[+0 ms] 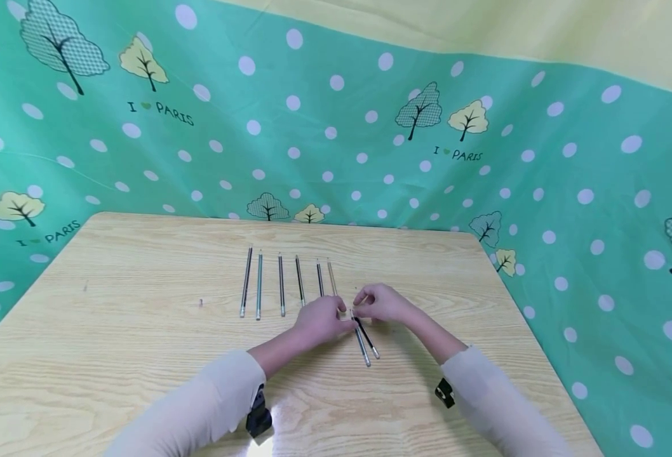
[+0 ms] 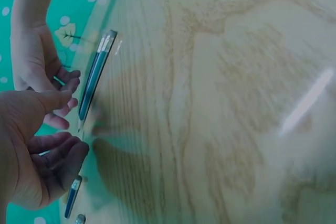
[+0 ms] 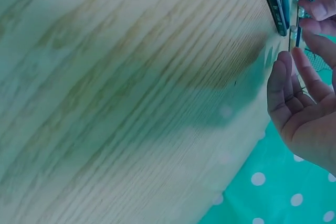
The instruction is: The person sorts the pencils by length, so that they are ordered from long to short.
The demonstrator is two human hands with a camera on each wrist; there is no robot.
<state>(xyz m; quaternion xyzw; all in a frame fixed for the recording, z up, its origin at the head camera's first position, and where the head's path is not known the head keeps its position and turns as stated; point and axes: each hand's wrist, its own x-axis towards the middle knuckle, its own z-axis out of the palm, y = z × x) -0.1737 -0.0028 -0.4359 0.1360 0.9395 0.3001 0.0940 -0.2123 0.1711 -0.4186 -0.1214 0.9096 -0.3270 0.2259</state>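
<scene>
Two pencils lie close together on the table in front of the hands, a bluish-grey one (image 1: 362, 346) and a black one (image 1: 368, 339), eraser ends toward the person. My left hand (image 1: 321, 319) is just left of their tips, thumb and fingers apart in the left wrist view with nothing between them. Across from it, my right hand (image 1: 383, 303) hovers at the tips with loosely bent fingers. The right wrist view shows the pencil pair (image 3: 276, 1) lying outside the right hand's fingers (image 3: 286, 85).
Farther back stands a spaced row of several pencils, among them a dark one (image 1: 246, 282), a teal one (image 1: 259, 285) and a tan one (image 1: 331, 277). The left hand overlaps the row's right end. A tiny object (image 1: 201, 303) lies left. A green dotted cloth (image 1: 313, 127) hangs behind the wooden table (image 1: 141, 355).
</scene>
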